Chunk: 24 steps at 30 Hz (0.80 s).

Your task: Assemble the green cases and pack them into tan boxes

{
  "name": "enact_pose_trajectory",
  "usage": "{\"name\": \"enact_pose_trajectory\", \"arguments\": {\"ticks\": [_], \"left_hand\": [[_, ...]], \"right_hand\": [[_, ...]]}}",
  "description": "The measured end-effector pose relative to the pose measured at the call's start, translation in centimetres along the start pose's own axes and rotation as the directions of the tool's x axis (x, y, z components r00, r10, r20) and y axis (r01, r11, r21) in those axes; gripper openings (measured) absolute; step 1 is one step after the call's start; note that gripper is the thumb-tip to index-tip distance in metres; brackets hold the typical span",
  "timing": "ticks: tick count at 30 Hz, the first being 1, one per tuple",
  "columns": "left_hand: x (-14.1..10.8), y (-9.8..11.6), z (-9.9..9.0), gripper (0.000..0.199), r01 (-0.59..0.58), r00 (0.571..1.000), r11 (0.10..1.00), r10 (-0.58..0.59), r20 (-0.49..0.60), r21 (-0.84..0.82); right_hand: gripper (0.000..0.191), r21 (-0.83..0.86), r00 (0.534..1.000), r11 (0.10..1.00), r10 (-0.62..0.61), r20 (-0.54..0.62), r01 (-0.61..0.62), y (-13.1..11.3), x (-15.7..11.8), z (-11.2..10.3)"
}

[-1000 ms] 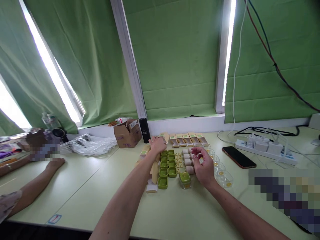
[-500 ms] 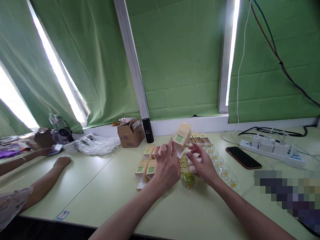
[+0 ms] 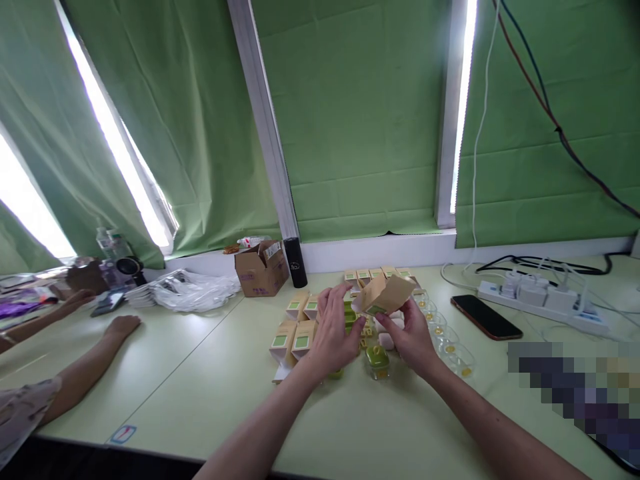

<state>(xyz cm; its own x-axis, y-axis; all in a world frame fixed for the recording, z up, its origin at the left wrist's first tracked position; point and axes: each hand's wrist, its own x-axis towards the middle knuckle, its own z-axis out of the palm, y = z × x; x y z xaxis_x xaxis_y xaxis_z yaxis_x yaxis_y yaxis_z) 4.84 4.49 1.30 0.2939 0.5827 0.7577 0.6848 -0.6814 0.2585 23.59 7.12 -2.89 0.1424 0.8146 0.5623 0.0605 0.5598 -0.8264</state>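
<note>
My right hand (image 3: 414, 340) grips a small kraft cardboard box (image 3: 389, 293) with a green label, tilted on its side above the table. Close to its left end is my left hand (image 3: 333, 333), fingers stretched and thumb apart; contact with the box is unclear. Below, between the hands, stands a small clear container with a green lid (image 3: 377, 357). Green pieces (image 3: 350, 317), small yellow pieces (image 3: 367, 331) and white rolls (image 3: 386, 341) lie partly hidden behind the hands. More labelled boxes (image 3: 281, 341) stand left of my left hand.
Clear plastic cups (image 3: 451, 347) line up at the right, beside a phone (image 3: 486, 316) and a power strip (image 3: 545, 303). Farther back are a brown carton (image 3: 262, 270), a black cylinder (image 3: 295, 262) and boxes in a row (image 3: 376, 273). A co-worker's arm (image 3: 95, 357) rests at left.
The box has passed from my left hand to my right and tipped over sideways. My left hand has let go, its fingers now apart. At left, the co-worker's far hand has shifted slightly.
</note>
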Motion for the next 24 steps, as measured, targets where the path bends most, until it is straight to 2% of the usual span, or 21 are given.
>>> {"name": "enact_pose_trajectory", "arguments": {"ticks": [2,3,5,7,9,12,16,24], "left_hand": [[0.5,-0.8,0.4,0.062,-0.016,1.000,0.998,0.017,0.020,-0.058],[0.6,-1.1,0.6,0.060,-0.040,0.999,0.997,0.041,0.014,-0.065],[0.6,-1.6,1.0,0.055,-0.100,0.994,0.994,0.099,-0.036,-0.044],[0.3,-1.7,1.3,0.053,-0.156,0.982,0.988,0.156,-0.106,0.012],[0.1,-1.8,1.5,0.051,-0.213,0.961,0.974,0.223,-0.162,0.079],[0.0,-1.8,1.4,0.047,-0.294,0.919,0.940,0.328,-0.217,0.174],[0.6,-1.8,1.3,0.047,-0.364,0.883,0.901,0.414,-0.221,0.235],[1.1,-1.6,1.7,0.047,-0.383,0.880,0.900,0.425,-0.214,0.209]], "right_hand": [[0.043,-0.113,0.991,0.985,-0.133,-0.021,0.130,0.0,-0.1,-0.2],[0.041,-0.165,0.972,0.960,-0.233,-0.018,0.227,-0.1,-0.1,-0.3],[0.039,-0.251,0.887,0.855,-0.460,0.035,0.453,-0.1,-0.1,-0.7],[0.042,-0.299,0.767,0.716,-0.633,0.102,0.631,-0.1,0.0,-1.0],[0.046,-0.331,0.686,0.622,-0.717,0.123,0.709,-0.1,-0.1,-1.2],[0.047,-0.359,0.629,0.558,-0.769,0.112,0.748,0.0,-0.2,-1.2],[0.047,-0.392,0.595,0.515,-0.796,0.112,0.763,-0.2,-0.2,-1.2],[0.042,-0.386,0.641,0.566,-0.761,0.095,0.729,-0.5,0.1,-1.3]]}}
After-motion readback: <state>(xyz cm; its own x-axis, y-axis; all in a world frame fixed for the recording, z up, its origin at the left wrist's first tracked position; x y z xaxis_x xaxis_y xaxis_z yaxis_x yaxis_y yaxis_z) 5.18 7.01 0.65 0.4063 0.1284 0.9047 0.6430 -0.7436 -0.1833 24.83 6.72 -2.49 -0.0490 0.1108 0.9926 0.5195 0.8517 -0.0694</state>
